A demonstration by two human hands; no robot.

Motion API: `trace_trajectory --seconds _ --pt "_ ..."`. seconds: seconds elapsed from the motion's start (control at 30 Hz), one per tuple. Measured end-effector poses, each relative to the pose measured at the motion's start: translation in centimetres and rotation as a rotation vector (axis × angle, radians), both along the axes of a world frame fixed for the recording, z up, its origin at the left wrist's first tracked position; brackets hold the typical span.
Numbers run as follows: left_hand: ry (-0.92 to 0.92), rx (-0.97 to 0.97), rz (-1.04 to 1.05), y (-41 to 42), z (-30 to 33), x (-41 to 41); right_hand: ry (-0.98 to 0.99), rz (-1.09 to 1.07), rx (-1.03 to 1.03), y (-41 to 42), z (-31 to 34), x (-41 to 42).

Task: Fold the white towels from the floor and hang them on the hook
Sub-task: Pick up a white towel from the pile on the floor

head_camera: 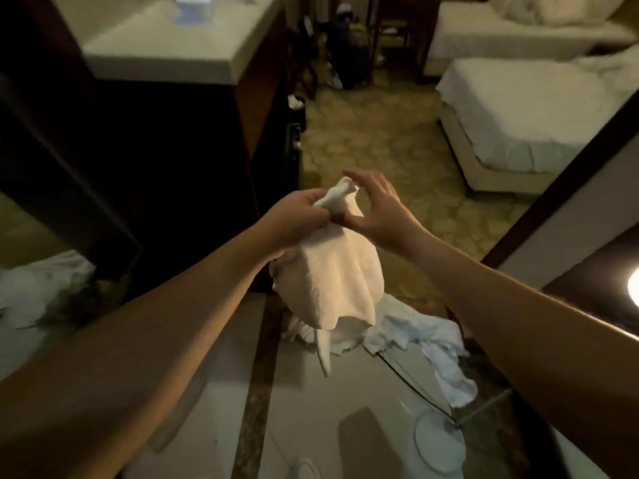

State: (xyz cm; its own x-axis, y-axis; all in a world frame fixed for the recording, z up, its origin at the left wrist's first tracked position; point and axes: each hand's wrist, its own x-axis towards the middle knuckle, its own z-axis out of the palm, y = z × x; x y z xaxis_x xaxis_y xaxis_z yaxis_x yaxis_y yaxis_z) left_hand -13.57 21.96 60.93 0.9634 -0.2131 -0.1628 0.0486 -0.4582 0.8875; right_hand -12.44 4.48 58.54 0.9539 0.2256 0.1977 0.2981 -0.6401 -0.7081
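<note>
A white towel (335, 271) hangs in the air in front of me, bunched at its top and drooping toward the floor. My left hand (294, 216) grips the bunched top corner, fingers curled round it. My right hand (377, 209) is just beside it on the right, fingers spread and loosely bent; its thumb touches the cloth below the corner. More white towels (425, 344) lie crumpled on the floor beneath the hanging one. No hook is in view.
A dark wooden counter with a pale top (166, 46) stands at the left. Two beds (525, 108) are at the right. Another white heap (38, 288) lies at the far left. A round white fan base (439, 440) with a cord sits on the floor near me.
</note>
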Motion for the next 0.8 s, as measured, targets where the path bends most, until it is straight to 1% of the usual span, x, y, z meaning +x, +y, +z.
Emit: trace_trajectory --seconds 0.1,0.17,0.23,0.33,0.47,0.57,0.67,0.8 --pt "-0.079 0.039 0.037 2.1 3.8 -4.3 -0.012 0.164 -0.013 2.6 4.1 -2.8" --pt "-0.133 0.101 0.109 3.6 5.2 -7.5 -0.041 0.231 -0.018 4.2 5.6 -5.2" --pt "-0.170 0.230 0.179 5.0 6.4 -11.1 -0.057 0.277 -0.014 5.4 6.2 -8.1" --pt "-0.254 0.367 0.235 6.8 8.4 -17.4 -0.051 0.343 0.012 6.6 7.2 -12.9" --pt "-0.430 0.688 0.307 8.3 11.4 -27.1 -0.070 0.388 0.066 8.4 10.4 -19.5" --pt "-0.497 0.752 0.399 9.4 13.6 -34.3 -0.136 0.420 0.079 9.8 13.1 -24.9" --pt "-0.446 0.850 0.468 10.8 15.8 -41.1 -0.227 0.515 0.030 11.0 15.7 -30.3" --pt "-0.206 1.155 0.553 14.2 17.8 -50.2 -0.271 0.657 -0.062 12.7 19.6 -36.7"
